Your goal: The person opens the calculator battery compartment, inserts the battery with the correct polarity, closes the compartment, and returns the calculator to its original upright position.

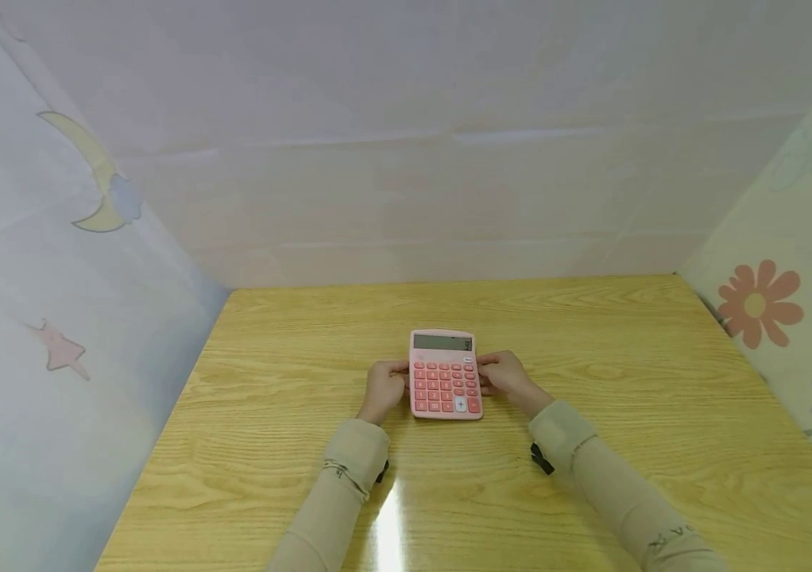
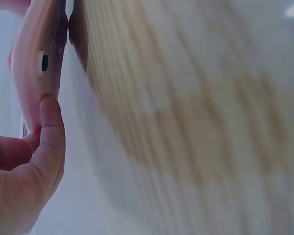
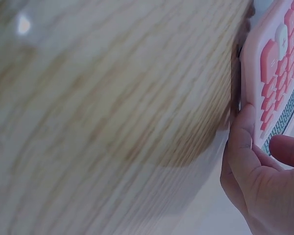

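A pink calculator (image 1: 446,389) with darker pink keys, one white plus key and a grey display lies in the middle of the wooden table, its display end away from me. My left hand (image 1: 384,389) grips its left side; in the left wrist view, fingers of the left hand (image 2: 32,169) reach the calculator's side and underside (image 2: 32,73). On the opposite side, my right hand (image 1: 509,377) holds the right edge. The right wrist view has the thumb of the right hand (image 3: 269,181) near the display, with fingers along the edge. Whether the calculator rests fully on the table is unclear.
The wood-grain table (image 1: 270,381) reaches back to a pale cloth wall (image 1: 406,191). Printed cloth stands on both sides, with a moon (image 1: 91,171) at left and a red flower (image 1: 759,304) at right. A bright reflection lies near the front.
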Demonstrator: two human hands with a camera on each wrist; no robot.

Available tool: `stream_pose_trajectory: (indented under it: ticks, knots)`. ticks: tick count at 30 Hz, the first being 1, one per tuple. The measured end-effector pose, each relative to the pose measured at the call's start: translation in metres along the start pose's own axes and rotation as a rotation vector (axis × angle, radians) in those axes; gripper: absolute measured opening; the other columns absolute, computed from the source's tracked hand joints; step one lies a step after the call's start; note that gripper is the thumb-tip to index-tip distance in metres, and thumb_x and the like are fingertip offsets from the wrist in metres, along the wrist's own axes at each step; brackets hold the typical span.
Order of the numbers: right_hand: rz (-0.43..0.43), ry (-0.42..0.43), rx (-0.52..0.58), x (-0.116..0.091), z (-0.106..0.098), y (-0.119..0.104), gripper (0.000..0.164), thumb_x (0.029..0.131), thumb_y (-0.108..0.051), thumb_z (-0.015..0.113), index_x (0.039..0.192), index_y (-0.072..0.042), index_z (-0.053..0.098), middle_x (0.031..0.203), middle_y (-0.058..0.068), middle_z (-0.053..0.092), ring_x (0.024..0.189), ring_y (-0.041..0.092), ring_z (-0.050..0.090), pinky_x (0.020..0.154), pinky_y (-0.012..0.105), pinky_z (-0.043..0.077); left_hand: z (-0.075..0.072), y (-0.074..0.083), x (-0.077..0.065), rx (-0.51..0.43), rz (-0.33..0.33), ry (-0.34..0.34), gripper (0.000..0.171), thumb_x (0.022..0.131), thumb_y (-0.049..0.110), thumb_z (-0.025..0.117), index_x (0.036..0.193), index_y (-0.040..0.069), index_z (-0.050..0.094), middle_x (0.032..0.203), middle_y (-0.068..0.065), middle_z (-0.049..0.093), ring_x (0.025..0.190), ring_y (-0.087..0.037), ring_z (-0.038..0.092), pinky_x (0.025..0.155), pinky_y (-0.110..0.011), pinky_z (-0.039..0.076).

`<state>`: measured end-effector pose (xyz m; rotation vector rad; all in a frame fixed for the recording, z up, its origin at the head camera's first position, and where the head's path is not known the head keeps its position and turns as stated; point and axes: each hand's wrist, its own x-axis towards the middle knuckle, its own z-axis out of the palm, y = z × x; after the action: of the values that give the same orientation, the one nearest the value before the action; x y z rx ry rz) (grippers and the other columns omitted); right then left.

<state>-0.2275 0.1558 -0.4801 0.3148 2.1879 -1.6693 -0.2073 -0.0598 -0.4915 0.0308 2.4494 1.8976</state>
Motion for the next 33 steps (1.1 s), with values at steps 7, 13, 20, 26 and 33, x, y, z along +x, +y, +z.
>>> stream_pose_trajectory:
  ticks: [7,13,20,26,33]
  knots:
    - [0.0,0.006,0.001,0.0006,0.0,0.0002,0.033,0.092,0.002,0.042,0.123,0.012,0.047,0.096,0.019,0.061,0.067,0.012,0.058,0.061,0.029,0.052,0.0029,0.0021,0.0015,0.004,-0.109,-0.023,0.043,0.075,-0.017,0.036,0.113,-0.015,0.054,0.097,-0.025,0.062,0.075,-0.02,0.061,0.063,-0.03,0.052]
    - [0.0,0.001,0.007,-0.0017,-0.0001,-0.0017,0.034,0.092,0.002,0.041,0.124,0.011,0.047,0.097,0.019,0.061,0.068,0.013,0.057,0.061,0.029,0.052,0.0035,0.0027,0.001,0.061,-0.135,-0.068,0.041,0.076,-0.014,0.037,0.111,-0.011,0.058,0.092,-0.019,0.063,0.073,-0.014,0.055,0.061,-0.024,0.047]
    - [0.005,0.0,0.001,-0.002,0.0001,-0.002,0.034,0.092,0.0,0.042,0.123,0.01,0.048,0.098,0.019,0.061,0.07,0.015,0.058,0.061,0.029,0.052,0.0036,0.0016,0.0012,0.061,-0.155,-0.092,0.037,0.077,-0.012,0.039,0.107,-0.01,0.06,0.087,-0.016,0.063,0.068,-0.013,0.054,0.058,-0.024,0.047]
    - [0.006,0.0,0.011,-0.001,0.0003,-0.0014,0.034,0.092,-0.001,0.043,0.123,0.011,0.047,0.095,0.018,0.061,0.067,0.013,0.057,0.059,0.027,0.051,0.0044,0.0022,0.0011,0.107,-0.143,-0.08,0.037,0.076,-0.012,0.04,0.107,-0.01,0.061,0.084,-0.016,0.062,0.069,-0.016,0.054,0.057,-0.023,0.046]
    - [-0.005,0.011,-0.021,-0.0034,-0.0001,-0.0004,0.034,0.093,-0.005,0.046,0.123,0.011,0.047,0.103,0.021,0.06,0.074,0.015,0.059,0.065,0.029,0.052,0.0029,0.0046,0.0005,0.184,-0.139,-0.079,0.037,0.079,-0.006,0.043,0.113,-0.008,0.058,0.095,-0.015,0.062,0.081,-0.019,0.054,0.065,-0.026,0.046]
